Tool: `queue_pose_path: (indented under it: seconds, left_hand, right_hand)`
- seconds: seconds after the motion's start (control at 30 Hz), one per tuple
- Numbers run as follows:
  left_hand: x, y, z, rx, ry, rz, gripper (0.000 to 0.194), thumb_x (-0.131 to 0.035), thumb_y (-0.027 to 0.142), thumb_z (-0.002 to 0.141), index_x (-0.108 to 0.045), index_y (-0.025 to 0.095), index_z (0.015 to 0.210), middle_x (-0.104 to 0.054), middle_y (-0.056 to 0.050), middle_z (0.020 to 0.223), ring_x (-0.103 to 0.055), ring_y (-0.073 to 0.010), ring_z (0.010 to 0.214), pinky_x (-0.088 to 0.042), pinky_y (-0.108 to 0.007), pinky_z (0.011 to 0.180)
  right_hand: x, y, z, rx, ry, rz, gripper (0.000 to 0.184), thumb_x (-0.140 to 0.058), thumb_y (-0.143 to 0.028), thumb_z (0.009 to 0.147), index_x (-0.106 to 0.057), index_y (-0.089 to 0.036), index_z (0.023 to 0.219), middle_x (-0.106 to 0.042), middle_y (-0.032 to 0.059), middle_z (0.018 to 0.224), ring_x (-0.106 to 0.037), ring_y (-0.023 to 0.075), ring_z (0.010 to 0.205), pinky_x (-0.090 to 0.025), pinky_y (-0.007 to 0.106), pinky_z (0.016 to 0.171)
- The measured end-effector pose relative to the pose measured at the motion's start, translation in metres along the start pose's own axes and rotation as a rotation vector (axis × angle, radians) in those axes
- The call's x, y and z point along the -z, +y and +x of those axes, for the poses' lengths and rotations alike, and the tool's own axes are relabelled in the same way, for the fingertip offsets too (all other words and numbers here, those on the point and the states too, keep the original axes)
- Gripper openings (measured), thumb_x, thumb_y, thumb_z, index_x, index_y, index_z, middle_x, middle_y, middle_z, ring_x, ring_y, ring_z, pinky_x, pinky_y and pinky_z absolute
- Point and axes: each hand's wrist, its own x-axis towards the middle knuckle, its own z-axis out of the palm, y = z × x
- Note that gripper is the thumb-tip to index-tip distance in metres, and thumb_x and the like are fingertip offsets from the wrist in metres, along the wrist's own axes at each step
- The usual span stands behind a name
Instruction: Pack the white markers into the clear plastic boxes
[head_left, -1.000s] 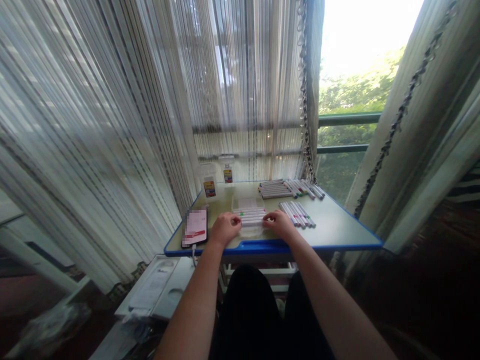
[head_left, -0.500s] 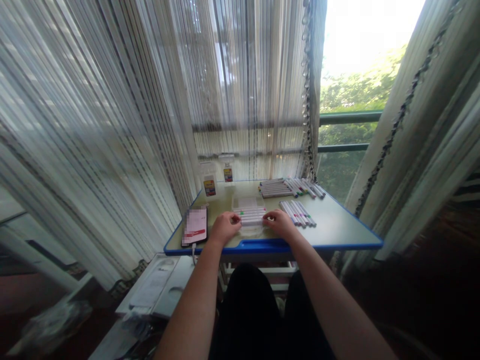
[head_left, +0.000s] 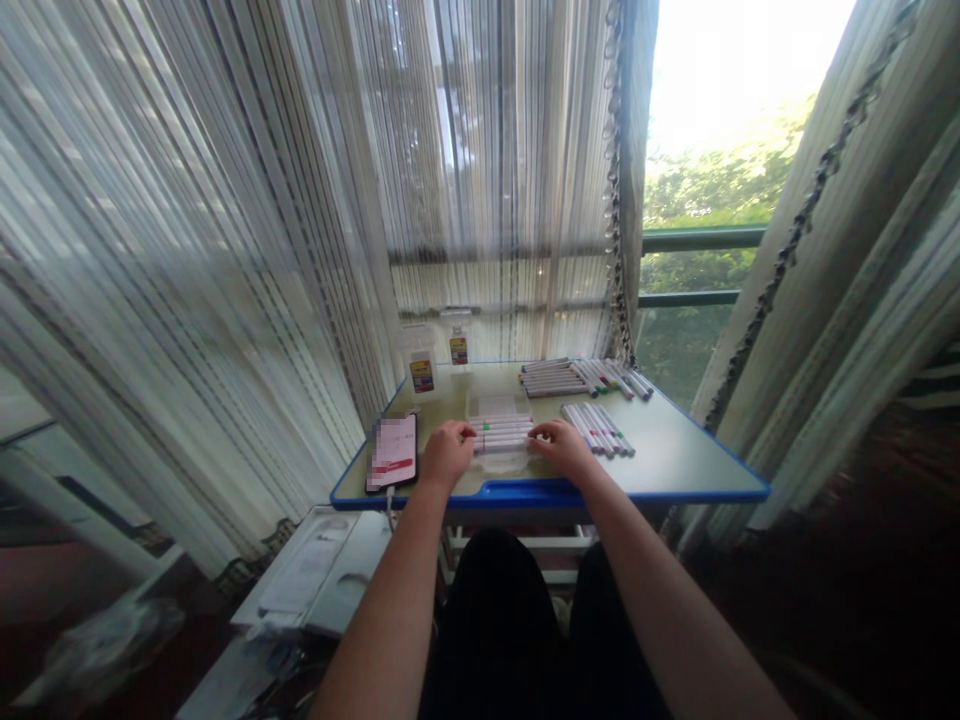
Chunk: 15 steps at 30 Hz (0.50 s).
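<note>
A bundle of white markers with coloured caps (head_left: 501, 434) lies across the middle of the blue-edged desk (head_left: 675, 465), on a transparent plastic sleeve (head_left: 493, 460). My left hand (head_left: 448, 453) presses its fingers against the bundle's left end. At the right end, my right hand (head_left: 559, 447) curls over the markers. Both forearms reach forward from the bottom of the view. Between my hands, the markers show, but the fingers hide their ends.
Two more marker groups (head_left: 598, 430) (head_left: 585, 378) lie right and far on the desk. A blurred-screen phone (head_left: 391, 452) with a cable sits left, near two small packaged bottles (head_left: 421, 372). Sheer curtains (head_left: 225, 230) hang beyond and left; papers lie below the desk.
My hands stay at the ends of the marker bundle, with only slight shifts. The whole view drifts a little as my head moves.
</note>
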Motion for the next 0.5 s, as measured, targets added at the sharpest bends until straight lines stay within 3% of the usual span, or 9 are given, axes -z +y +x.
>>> queue_pose_path:
  seconds: [0.5]
  left_hand:
    - [0.0015,0.0020,0.0002,0.044,0.004,-0.005,0.025,-0.047,0.013,0.076,-0.071,0.018,0.079,-0.070,-0.006,0.090,-0.063,-0.0192,0.088,-0.048,-0.029,0.084]
  right_hand:
    - [0.0001,-0.0007,0.0008,-0.055,0.055,-0.003,0.024,-0.054,-0.021,0.073,-0.074,-0.017,0.087,-0.065,0.0052,0.078,-0.058,0.0151,0.070,-0.043,0.025,0.069]
